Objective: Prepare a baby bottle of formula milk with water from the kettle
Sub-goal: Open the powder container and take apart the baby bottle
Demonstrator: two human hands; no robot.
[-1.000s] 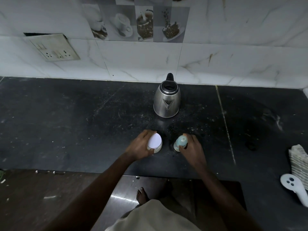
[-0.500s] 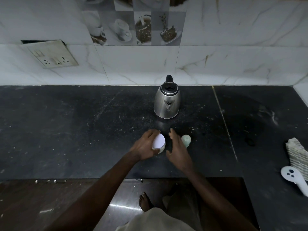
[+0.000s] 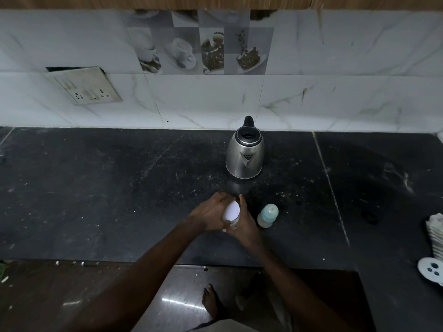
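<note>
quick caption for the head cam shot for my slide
Left hand and right hand hold a white-lidded container at the dark counter, baby bottle beside it, kettle behind.

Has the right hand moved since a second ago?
Yes: the right hand left the baby bottle, moving left onto the white-lidded jar the left hand holds.

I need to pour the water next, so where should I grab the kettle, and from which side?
Take the kettle by its black handle, which rises at the back, toward the wall, with the spout facing you. Reach around the kettle's right side, probably with the right hand, once it lets go of the white-lidded jar. The rounded steel body gives no good hold.
</note>
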